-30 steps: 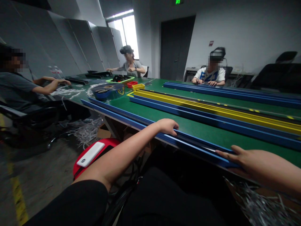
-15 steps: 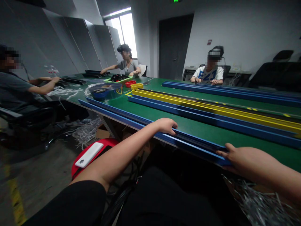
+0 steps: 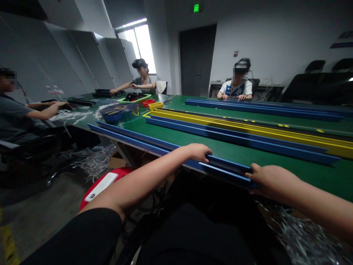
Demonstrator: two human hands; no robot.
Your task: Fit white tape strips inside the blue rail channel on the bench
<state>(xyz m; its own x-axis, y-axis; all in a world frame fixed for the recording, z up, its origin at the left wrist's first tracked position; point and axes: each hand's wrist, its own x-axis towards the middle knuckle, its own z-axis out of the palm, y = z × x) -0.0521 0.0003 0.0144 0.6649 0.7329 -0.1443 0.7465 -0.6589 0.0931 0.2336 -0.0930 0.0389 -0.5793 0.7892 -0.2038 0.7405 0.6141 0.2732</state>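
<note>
A long blue channel rail (image 3: 228,175) with raised edges lies along the near edge of the green table, a dark strip (image 3: 227,165) running inside it. My left hand (image 3: 200,152) reaches across the rail, its fingers curled down at the far wall and dark strip. Which of the two the fingertips press on is hard to tell. At the rail's right end, my right hand (image 3: 266,177) pinches the end between thumb and fingers. Part of the rail is hidden behind my left forearm.
Beyond lie another blue rail (image 3: 239,141) and a yellow rail (image 3: 248,129). A tape roll (image 3: 114,114), a yellow bin (image 3: 156,106) and a red bin (image 3: 148,103) stand further back. Three people sit around the table (image 3: 171,136). A red stool (image 3: 121,172) is below left.
My left hand has slid a little to the right along the blue channel rail, closer to my right hand. My right hand stays at the rail's end. The camera view has tilted up and turned slightly.
</note>
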